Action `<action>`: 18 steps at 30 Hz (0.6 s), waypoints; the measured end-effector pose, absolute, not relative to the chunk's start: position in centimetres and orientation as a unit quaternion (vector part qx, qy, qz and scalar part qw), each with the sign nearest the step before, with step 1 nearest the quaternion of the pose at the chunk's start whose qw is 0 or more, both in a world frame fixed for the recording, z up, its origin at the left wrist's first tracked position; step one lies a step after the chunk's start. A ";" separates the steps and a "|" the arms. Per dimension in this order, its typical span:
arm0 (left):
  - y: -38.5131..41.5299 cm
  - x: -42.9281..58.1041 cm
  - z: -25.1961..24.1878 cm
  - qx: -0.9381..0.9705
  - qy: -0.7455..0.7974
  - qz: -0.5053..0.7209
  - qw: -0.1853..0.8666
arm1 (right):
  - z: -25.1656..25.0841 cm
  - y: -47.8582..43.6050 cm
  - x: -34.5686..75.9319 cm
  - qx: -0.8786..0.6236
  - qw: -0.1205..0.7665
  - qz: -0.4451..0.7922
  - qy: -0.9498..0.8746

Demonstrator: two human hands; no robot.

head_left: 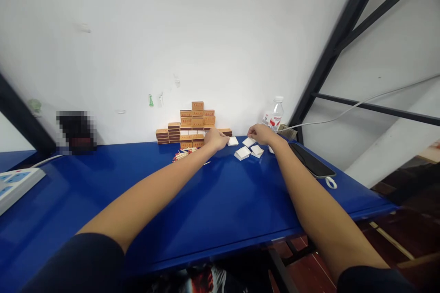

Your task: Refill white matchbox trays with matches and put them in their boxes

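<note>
Head view: your right hand (260,133) touches a card (249,143), matchboxes (197,122) beside your left hand (217,139); I can't tell either grip.

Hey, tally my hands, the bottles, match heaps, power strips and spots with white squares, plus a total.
Hands, left hand and right hand: 2
Bottle: 1
Match heap: 1
Power strip: 1
Spots with white squares, single or stacked: 4
Total: 9
</note>
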State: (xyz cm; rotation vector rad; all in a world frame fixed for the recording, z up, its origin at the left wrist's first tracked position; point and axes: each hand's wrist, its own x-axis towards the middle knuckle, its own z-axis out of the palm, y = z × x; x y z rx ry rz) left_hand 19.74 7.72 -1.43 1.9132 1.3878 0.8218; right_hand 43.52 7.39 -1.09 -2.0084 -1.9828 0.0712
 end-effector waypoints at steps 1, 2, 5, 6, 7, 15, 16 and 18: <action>7.9 20.5 -1.8 0.730 0.532 0.298 0.309 | -1.1 7.4 43.6 -0.704 0.154 0.019 -0.693; 8.0 21.0 -2.1 0.735 0.535 0.286 0.303 | -1.2 7.4 43.7 -0.704 0.149 0.016 -0.694; 8.4 22.0 -2.7 0.752 0.538 0.260 0.279 | -1.3 7.3 43.5 -0.705 0.133 0.017 -0.696; 8.3 22.1 -2.8 0.760 0.535 0.251 0.271 | -1.4 7.2 43.4 -0.706 0.129 0.017 -0.696; 8.2 22.2 -2.8 0.768 0.531 0.242 0.264 | -1.4 7.1 43.3 -0.707 0.125 0.015 -0.696; 5.7 17.2 0.9 0.866 0.395 0.237 0.195 | 0.2 5.6 39.7 -0.685 0.160 -0.078 -0.707; 5.7 15.2 1.5 0.875 0.380 0.243 0.176 | 0.4 5.3 38.4 -0.661 0.184 -0.095 -0.722; 6.0 10.7 2.1 0.899 0.352 0.238 0.106 | 0.4 4.9 35.1 -0.590 0.216 -0.088 -0.773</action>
